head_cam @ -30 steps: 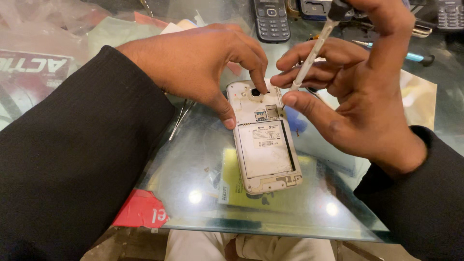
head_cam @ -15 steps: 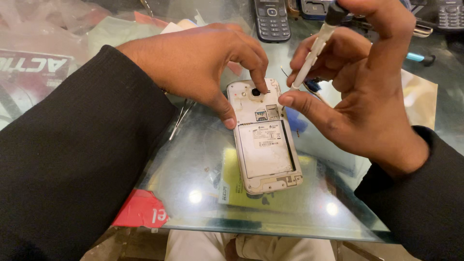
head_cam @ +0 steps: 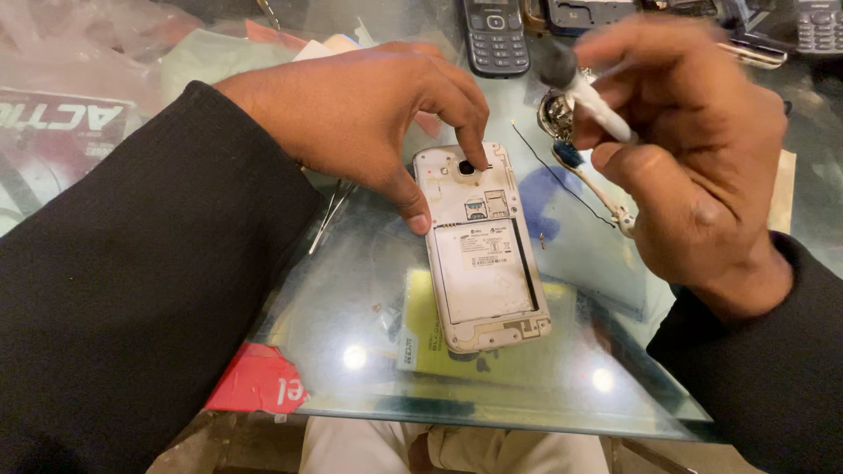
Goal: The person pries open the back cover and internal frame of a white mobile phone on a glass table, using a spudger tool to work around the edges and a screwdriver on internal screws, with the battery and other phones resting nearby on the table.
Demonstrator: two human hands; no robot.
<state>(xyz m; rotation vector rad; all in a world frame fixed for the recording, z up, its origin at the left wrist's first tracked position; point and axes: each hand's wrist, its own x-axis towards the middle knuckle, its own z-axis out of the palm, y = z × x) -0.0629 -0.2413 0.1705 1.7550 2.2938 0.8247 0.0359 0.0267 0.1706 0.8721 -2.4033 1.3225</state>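
Since a moment ago, my right hand (head_cam: 694, 167) has lifted up and away from the phone, carrying the slim white tool (head_cam: 590, 95) off the spot near the camera hole where its tip had been working; my left hand (head_cam: 369, 114) has not shifted. That right grip is closed around the tool, fingers curled and the thumb pressing the white shaft, its dark end pointing up and to the left, blurred by motion. My left grip pins the opened white phone (head_cam: 483, 250): the index fingertip presses beside the camera hole at the top of the back, the thumb braces the left edge, and the other fingers are bent above it. With its back cover off, the phone lies flat on the glass counter (head_cam: 351, 307), top end away from me, its empty battery bay and slots exposed. Tweezers (head_cam: 329, 215) lie on the glass just left of my thumb. To the phone's right a thin black wire (head_cam: 562, 186) runs across the glass near a small metal part (head_cam: 555, 114). A dark keypad phone (head_cam: 496, 35) lies at the far edge of the counter, and a red packet (head_cam: 259, 382) shows beneath the glass near me.
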